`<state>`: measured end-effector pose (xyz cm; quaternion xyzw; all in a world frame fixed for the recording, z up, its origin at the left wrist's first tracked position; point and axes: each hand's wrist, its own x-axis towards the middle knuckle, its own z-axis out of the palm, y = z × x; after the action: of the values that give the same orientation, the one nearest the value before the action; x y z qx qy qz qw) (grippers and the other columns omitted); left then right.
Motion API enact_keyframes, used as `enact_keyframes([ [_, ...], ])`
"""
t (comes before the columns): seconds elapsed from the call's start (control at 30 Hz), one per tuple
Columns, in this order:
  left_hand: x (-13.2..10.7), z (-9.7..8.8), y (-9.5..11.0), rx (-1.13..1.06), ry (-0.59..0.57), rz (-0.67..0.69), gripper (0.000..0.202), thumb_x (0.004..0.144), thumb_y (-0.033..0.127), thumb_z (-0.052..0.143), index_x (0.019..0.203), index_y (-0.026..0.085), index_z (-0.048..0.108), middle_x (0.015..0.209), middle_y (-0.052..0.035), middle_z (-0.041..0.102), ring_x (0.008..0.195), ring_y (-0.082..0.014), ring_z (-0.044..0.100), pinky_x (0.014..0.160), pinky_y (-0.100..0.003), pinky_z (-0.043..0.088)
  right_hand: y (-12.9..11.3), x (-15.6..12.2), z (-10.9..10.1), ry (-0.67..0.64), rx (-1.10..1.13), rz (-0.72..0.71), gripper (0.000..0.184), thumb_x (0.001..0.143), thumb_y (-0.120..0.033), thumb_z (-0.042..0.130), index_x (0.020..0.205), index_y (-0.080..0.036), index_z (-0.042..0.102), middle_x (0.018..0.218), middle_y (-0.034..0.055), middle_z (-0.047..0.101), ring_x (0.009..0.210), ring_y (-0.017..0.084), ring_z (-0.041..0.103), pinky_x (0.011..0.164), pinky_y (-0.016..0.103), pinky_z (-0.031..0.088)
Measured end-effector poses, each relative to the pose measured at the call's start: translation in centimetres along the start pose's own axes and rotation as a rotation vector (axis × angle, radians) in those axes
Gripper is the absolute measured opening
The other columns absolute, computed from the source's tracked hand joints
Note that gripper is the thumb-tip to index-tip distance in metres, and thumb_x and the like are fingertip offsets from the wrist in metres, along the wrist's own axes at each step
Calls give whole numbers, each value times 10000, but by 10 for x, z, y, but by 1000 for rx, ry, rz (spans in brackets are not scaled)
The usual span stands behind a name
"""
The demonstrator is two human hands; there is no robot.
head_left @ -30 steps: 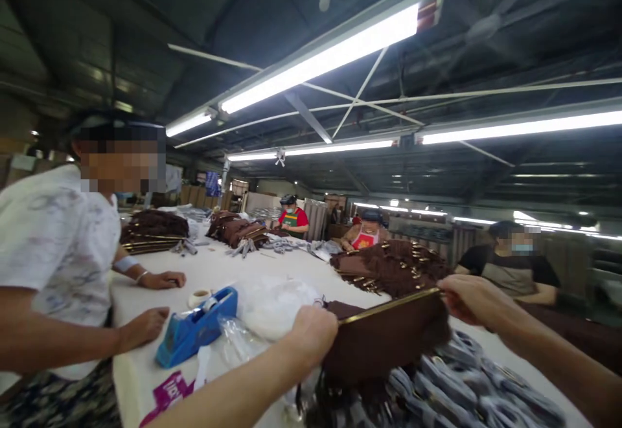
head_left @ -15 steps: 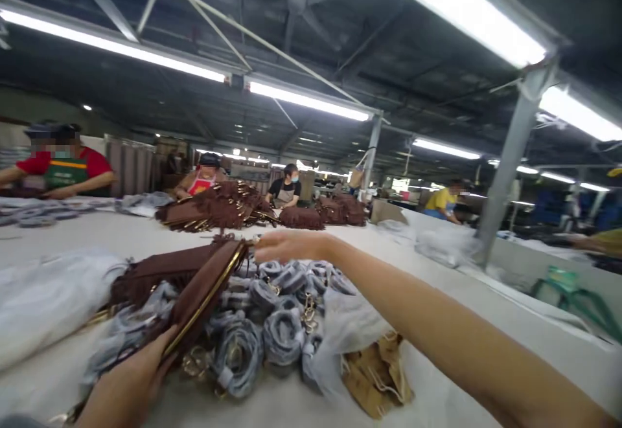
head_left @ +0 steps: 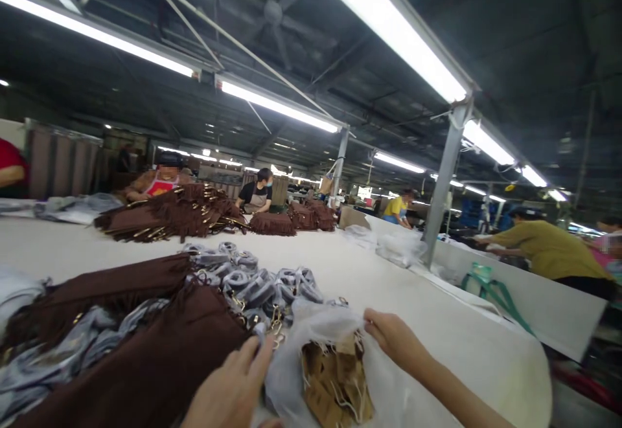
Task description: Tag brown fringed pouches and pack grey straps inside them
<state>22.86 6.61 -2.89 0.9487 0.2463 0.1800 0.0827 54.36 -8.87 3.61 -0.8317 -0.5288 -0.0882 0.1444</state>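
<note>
Bag (head_left: pixel 335 344) of tan tags (head_left: pixel 335 376) is lying open at the table's near edge, the right hand (head_left: pixel 391 337) pinching its rim while the left hand (head_left: pixel 233 392), fingers spread and holding nothing, is resting beside it on the brown purse (head_left: pixel 160 363). Tags could be spilling out if that thin plastic gets tugged sideways. Wrapped straps (head_left: pixel 257 282) behind are blurring together, and both forearms are running out of frame.

Across the white worktop (head_left: pixel 389 272) lie heaps of brown fringed bags (head_left: pixel 170 214), with more (head_left: pixel 311 215) further back. Grey wrapped straps (head_left: pixel 253 282) sit in a pile nearer. Workers (head_left: pixel 544 253) bend over benches under long strip lights (head_left: pixel 389 26).
</note>
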Motion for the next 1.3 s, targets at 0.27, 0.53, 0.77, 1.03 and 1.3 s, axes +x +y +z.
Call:
enact_keyframes([
  [0.27, 107, -21, 72, -252, 101, -145, 434, 867, 43, 365, 1242, 169, 545, 984, -89, 698, 988, -198, 642, 862, -281, 478, -37, 44, -52, 21, 488, -115, 318, 840, -502, 409, 701, -228, 493, 567, -35, 479, 504, 168, 518, 445, 259, 395],
  [0.53, 90, -118, 54, -1057, 238, 30, 142, 753, 152, 518, 822, 122, 638, 453, 83, 448, 347, -71, 386, 360, -171, 325, -166, 65, -104, -135, 889, -570, 317, 807, -516, 630, 765, -204, 663, 641, -12, 613, 590, 139, 556, 560, 251, 458],
  [0.77, -1, -293, -71, -454, 774, -242, 123, 721, 100, 538, 601, 127, 541, 479, 63, 500, 396, -56, 430, 425, -152, 336, -213, 129, -78, -189, 1035, -432, 425, 776, -536, 636, 1045, -207, 649, 1011, 84, 701, 932, 240, 664, 730, 339, 565],
  [1.03, -152, -378, -181, 181, 1058, -747, 95, 716, 48, 552, 668, 128, 574, 468, 71, 515, 512, -95, 456, 592, -177, 361, -242, 139, 117, -468, 460, -497, 958, 665, -532, 609, 1435, -15, 371, 1475, 214, 418, 1334, 342, 433, 1124, 405, 330],
  [1.3, -209, -378, -197, 144, 1170, -813, 70, 680, 114, 520, 695, 163, 568, 482, 74, 527, 423, -105, 500, 456, -171, 369, -247, 150, 179, -236, 330, -510, 858, 565, -518, 629, 1266, -26, 580, 1286, 252, 597, 1241, 425, 512, 1070, 453, 401],
])
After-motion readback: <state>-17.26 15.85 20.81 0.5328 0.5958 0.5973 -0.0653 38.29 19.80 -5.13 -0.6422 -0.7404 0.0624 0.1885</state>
